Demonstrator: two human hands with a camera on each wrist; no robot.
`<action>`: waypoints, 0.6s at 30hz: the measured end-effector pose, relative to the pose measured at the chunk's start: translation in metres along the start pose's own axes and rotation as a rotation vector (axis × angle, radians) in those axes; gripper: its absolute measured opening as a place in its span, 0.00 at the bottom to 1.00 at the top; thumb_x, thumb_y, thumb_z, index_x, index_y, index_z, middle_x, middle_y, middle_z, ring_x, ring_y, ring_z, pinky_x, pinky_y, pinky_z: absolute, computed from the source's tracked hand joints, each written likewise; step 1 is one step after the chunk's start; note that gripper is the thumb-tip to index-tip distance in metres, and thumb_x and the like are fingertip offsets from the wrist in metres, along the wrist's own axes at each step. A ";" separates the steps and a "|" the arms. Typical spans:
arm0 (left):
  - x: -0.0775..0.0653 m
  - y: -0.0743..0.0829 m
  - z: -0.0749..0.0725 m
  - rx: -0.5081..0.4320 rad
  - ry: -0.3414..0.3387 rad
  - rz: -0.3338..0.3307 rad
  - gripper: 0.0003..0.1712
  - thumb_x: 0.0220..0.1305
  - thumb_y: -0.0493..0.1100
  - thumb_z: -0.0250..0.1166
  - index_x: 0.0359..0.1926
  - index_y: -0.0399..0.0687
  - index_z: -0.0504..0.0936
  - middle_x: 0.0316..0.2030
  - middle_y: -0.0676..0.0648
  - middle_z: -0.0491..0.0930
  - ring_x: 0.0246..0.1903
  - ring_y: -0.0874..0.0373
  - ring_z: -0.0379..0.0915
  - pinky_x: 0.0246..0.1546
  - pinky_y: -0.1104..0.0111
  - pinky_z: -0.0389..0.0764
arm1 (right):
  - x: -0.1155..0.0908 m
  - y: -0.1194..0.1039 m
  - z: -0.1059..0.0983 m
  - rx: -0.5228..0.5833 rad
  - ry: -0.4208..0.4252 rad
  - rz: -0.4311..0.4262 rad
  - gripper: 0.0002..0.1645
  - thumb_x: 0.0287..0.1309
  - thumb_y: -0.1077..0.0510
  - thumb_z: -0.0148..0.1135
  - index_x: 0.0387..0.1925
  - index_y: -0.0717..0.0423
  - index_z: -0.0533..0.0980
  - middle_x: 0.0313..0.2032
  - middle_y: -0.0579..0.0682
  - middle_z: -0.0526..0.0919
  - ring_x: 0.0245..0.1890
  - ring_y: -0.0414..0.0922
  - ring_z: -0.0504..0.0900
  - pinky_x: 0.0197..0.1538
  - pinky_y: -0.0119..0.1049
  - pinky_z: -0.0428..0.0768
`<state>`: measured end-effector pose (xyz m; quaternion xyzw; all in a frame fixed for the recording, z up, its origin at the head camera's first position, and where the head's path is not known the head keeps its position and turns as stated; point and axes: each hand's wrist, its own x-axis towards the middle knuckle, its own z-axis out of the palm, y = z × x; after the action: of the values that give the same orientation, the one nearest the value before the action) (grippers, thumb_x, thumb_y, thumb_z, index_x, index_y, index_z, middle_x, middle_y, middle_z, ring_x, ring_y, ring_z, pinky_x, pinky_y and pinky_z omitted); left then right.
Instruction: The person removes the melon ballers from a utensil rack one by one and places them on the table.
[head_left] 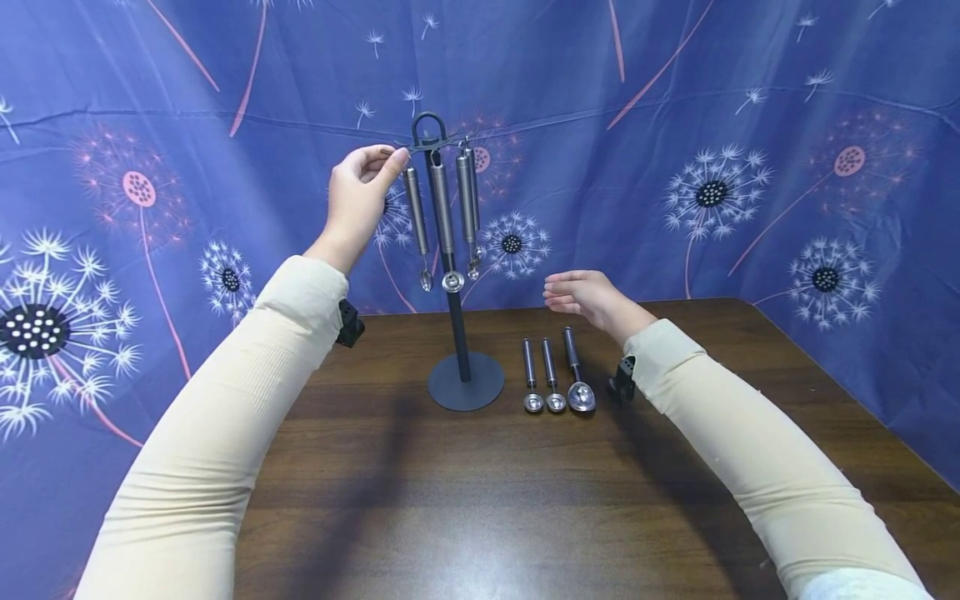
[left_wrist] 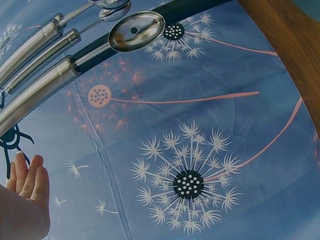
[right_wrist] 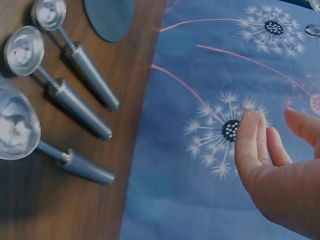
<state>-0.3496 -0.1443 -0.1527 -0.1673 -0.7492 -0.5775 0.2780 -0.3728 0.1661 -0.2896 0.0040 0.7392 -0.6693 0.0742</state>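
Observation:
A dark metal hanging stand (head_left: 460, 333) with a round base and a loop top stands on the table. My left hand (head_left: 358, 196) is at the left of its hook ring, thumb and fingertips pinching a hook end. Several steel melon ballers (head_left: 442, 208) hang from the hooks by their handles; one with an oval, holed bowl (left_wrist: 137, 31) shows closely in the left wrist view. My right hand (head_left: 588, 298) hovers above the table, fingers extended and holding nothing. Below and left of it lie two small round scoops (head_left: 533, 403) and a larger scoop (head_left: 581, 396), handles pointing away.
The brown wooden table (head_left: 465, 500) has its back edge close to a blue dandelion-print cloth (head_left: 600, 183). The stand's round base (head_left: 467, 392) is left of the scoops. A black camera (head_left: 349, 323) is strapped to my left wrist, another (head_left: 622, 379) to my right.

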 end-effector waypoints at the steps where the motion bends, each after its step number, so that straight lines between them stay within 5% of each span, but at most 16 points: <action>1: 0.000 0.000 0.000 0.000 0.000 0.000 0.24 0.64 0.53 0.65 0.53 0.42 0.78 0.41 0.54 0.78 0.46 0.62 0.75 0.54 0.72 0.72 | 0.000 -0.002 0.001 0.002 0.001 -0.003 0.27 0.69 0.62 0.54 0.66 0.66 0.65 0.61 0.65 0.73 0.38 0.41 0.84 0.64 0.43 0.73; 11: -0.001 -0.002 0.000 -0.001 -0.002 -0.005 0.24 0.63 0.54 0.66 0.53 0.42 0.78 0.41 0.54 0.78 0.46 0.62 0.75 0.54 0.72 0.72 | -0.001 -0.015 0.012 0.026 0.001 -0.025 0.27 0.67 0.62 0.57 0.65 0.63 0.67 0.57 0.61 0.77 0.45 0.46 0.84 0.64 0.45 0.73; 18: -0.001 0.000 0.000 -0.013 -0.002 -0.013 0.24 0.63 0.54 0.65 0.53 0.43 0.78 0.44 0.53 0.78 0.48 0.61 0.75 0.55 0.71 0.72 | -0.002 -0.028 0.018 0.067 0.009 -0.027 0.26 0.68 0.60 0.56 0.65 0.61 0.68 0.57 0.59 0.76 0.61 0.56 0.74 0.66 0.45 0.71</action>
<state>-0.3484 -0.1444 -0.1530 -0.1648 -0.7466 -0.5840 0.2727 -0.3714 0.1453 -0.2635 -0.0004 0.7169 -0.6945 0.0615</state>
